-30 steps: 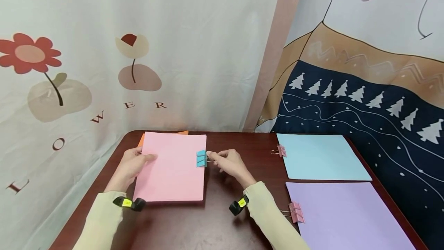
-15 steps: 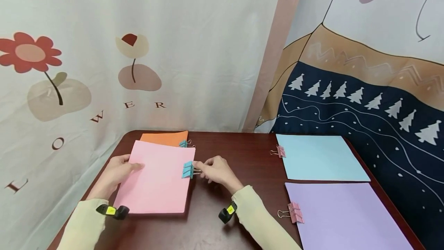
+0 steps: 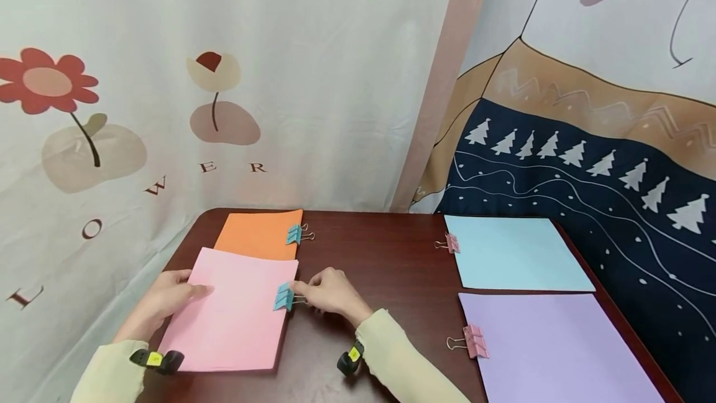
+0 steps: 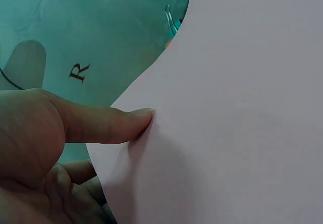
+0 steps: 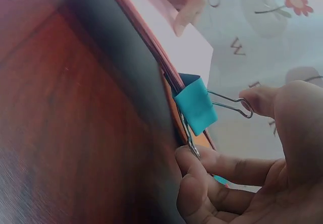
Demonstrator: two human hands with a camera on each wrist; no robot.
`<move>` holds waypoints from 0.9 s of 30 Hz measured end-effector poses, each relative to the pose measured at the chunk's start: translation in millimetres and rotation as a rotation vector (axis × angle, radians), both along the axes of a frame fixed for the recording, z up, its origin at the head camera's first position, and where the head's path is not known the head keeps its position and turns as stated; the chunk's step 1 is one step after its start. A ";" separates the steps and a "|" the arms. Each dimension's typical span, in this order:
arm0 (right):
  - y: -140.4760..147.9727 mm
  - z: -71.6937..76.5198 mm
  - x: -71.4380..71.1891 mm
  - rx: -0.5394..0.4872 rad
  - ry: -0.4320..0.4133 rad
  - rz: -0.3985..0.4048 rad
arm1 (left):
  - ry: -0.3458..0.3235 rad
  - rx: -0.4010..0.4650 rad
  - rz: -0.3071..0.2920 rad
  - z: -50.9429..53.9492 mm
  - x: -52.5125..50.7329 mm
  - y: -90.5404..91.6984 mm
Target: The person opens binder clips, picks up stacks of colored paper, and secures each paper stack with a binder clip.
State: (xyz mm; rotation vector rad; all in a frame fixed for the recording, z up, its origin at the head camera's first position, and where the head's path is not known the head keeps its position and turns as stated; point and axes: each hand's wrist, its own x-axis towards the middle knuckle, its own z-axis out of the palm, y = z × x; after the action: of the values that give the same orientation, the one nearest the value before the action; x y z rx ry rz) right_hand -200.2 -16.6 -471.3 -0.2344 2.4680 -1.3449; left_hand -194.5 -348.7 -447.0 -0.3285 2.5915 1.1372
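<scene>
A stack of pink paper point(image 3: 235, 316) is held over the table's left side, its near part casting a shadow. My left hand point(image 3: 168, 297) grips its left edge, with the thumb point(image 4: 108, 125) flat on top and the fingers partly hidden beneath. On the right edge sits a blue binder clip point(image 3: 284, 297), its jaws round the stacked sheets point(image 5: 156, 52). My right hand point(image 3: 330, 294) pinches the clip's two wire handles point(image 5: 234, 105) between thumb and fingers. Behind the pink stack lies orange paper point(image 3: 260, 235) with another blue binder clip point(image 3: 293, 234) on its right edge.
Light blue paper point(image 3: 520, 254) with a pink binder clip point(image 3: 452, 243) lies at the back right of the brown table point(image 3: 380, 247). In front of it is purple paper point(image 3: 559, 347) with a larger-looking pink clip point(image 3: 475, 342). Printed curtains point(image 3: 335, 79) hang behind the table.
Both hands have moved left and toward me with the pink stack and its blue clip. The orange paper and its clip, mostly covered before, have come into view.
</scene>
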 end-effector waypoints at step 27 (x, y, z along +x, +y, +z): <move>-18.8 -14.6 20.7 0.098 0.094 0.083 | -0.020 -0.235 -0.034 -23.7 33.0 -18.9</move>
State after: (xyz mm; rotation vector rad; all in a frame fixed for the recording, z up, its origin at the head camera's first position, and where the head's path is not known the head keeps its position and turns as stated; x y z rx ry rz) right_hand -179.5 -35.4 -485.8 -0.3808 2.5625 -1.2018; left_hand -161.5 -367.7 -470.7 -0.3423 2.7054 0.8141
